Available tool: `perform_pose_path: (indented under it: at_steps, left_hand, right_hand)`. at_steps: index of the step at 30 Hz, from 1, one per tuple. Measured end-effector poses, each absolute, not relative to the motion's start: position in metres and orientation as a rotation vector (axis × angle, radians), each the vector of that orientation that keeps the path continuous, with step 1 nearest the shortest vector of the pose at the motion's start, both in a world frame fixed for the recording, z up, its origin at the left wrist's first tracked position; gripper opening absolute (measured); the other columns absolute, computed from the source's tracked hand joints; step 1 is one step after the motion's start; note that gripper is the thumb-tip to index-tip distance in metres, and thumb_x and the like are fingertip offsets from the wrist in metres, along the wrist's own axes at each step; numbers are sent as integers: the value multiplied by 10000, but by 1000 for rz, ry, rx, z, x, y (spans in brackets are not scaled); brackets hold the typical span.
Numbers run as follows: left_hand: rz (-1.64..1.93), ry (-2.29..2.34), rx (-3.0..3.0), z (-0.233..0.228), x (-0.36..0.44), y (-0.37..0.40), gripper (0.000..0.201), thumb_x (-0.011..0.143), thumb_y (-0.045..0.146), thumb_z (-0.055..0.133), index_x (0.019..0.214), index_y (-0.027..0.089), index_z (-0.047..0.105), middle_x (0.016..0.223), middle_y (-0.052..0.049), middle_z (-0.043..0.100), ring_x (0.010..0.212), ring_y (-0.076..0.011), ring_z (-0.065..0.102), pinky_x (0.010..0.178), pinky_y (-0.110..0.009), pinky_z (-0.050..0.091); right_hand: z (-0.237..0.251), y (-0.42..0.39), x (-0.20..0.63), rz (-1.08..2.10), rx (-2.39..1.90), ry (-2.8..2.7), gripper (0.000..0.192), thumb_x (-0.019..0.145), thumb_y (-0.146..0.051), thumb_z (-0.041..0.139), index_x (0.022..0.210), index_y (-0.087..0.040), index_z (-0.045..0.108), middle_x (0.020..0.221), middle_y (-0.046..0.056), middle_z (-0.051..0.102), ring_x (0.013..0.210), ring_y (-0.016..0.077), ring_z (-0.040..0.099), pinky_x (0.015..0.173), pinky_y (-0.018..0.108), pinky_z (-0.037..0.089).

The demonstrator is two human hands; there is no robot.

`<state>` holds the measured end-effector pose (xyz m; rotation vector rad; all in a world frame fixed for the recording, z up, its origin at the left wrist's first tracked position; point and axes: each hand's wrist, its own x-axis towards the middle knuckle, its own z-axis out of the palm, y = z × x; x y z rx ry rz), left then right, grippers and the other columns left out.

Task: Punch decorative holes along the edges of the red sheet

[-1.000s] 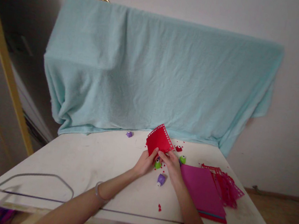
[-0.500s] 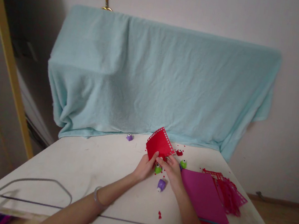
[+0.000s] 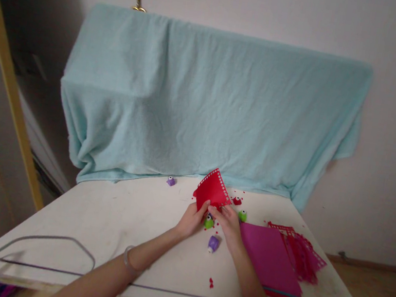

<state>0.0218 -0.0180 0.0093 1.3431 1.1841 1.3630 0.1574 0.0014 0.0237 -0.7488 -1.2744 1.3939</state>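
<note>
My left hand (image 3: pixel 191 220) pinches the lower left part of a red sheet of paper (image 3: pixel 210 192), which is raised above the table and slightly curved. Rows of small holes line its upper edges. My right hand (image 3: pixel 226 221) is closed at the sheet's lower right edge, fingers against the paper; whatever else lies beneath those fingers is hidden. Just below the hands are a green craft punch with an eye (image 3: pixel 208 222) and a purple punch (image 3: pixel 213 244). Another green punch (image 3: pixel 242 216) and a red punch (image 3: pixel 237 200) sit beyond my right hand.
Coloured sheets, magenta on top (image 3: pixel 267 256), lie at the right beside perforated red scraps (image 3: pixel 300 256). A purple punch (image 3: pixel 171 181) stands at the back of the white table (image 3: pixel 118 216). Red bits (image 3: pixel 211 283) lie near the front. A grey cable (image 3: pixel 56 237) loops at left; a blue cloth (image 3: pixel 225 108) hangs behind.
The red paper has tilted slightly in my hands. A small red and white part seen under my right fingers before is now out of sight. The view has shifted a little.
</note>
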Motion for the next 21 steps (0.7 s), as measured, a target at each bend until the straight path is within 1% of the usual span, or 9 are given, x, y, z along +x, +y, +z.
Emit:
perform_pose_path:
  at_steps: [6,8,12,16,21]
  left_hand:
    - [1340,1208,1386,4,20,-14,546,880,625,412,726,127,572,629,-12,523,608,-133,452,575,-239,368]
    - [1335,1218,1389,4,20,-14,557,877,633,409,737,121,580,630,-14,527,604,-133,453,576,-239,371]
    - [1346,1221,1403,7,21,-15,578,879,637,401,800,106,615,675,-37,574,636,-144,487,613,-249,399]
    - [1326,1211,1405,9,21,-17,604,881,649,383,820,102,633,684,-47,595,648,-153,514,624,-255,416]
    - [1304,1188,1405,11,21,-18,629,869,674,379,839,105,646,678,-52,608,654,-162,538,629,-263,429]
  right_hand:
    - [27,0,157,1385,-763,-1266,396,661,-385,798,982,-181,688,923,75,717,939,255,658,836,366,508]
    - [28,-1,157,1390,-767,-1270,382,671,-388,790,976,-183,686,913,69,713,932,246,654,827,355,504]
    - [30,-2,157,1379,-750,-1284,306,672,-370,790,883,-180,678,870,44,697,831,204,639,763,312,493]
    - [32,-3,156,1367,-785,-1277,242,673,-347,791,775,-174,657,750,13,652,702,158,584,651,266,453]
    - [34,-3,156,1396,-814,-1260,271,671,-379,785,785,-168,659,707,-1,613,616,129,517,577,252,398]
